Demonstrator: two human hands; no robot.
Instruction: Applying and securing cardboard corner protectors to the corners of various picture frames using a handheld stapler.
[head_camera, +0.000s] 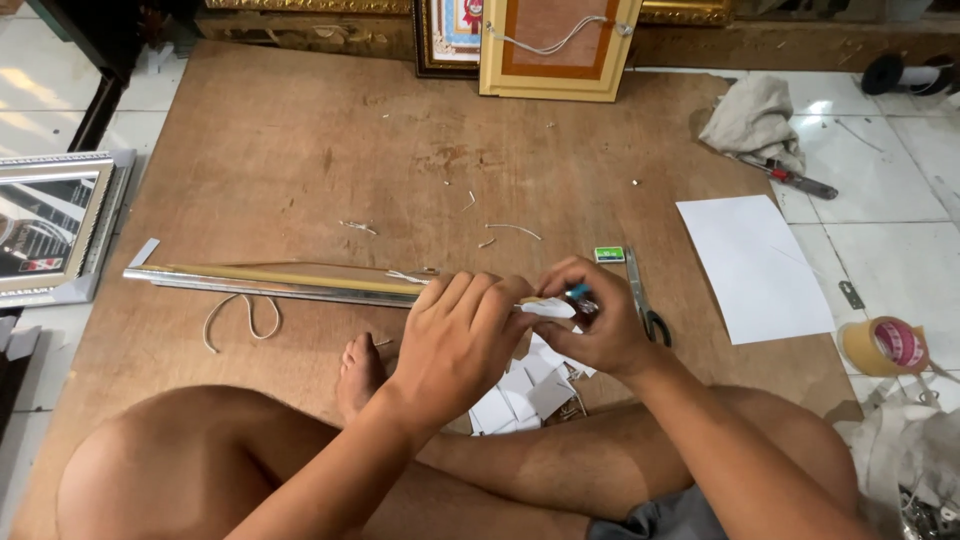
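Crossed legs (300, 460) up front; both hands, left hand (462, 335) and right hand (600, 320), fingers clamped on white card (550, 309), steadying it; scissors (642, 295) handy at 3 o'clock.

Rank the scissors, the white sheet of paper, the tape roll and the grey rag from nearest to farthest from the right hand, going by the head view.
From the right hand:
1. Scissors, lying on the board right beside the hand.
2. White sheet of paper, further right, over the board's edge.
3. Tape roll, on the tiles at far right.
4. Grey rag, up at the board's far right corner.
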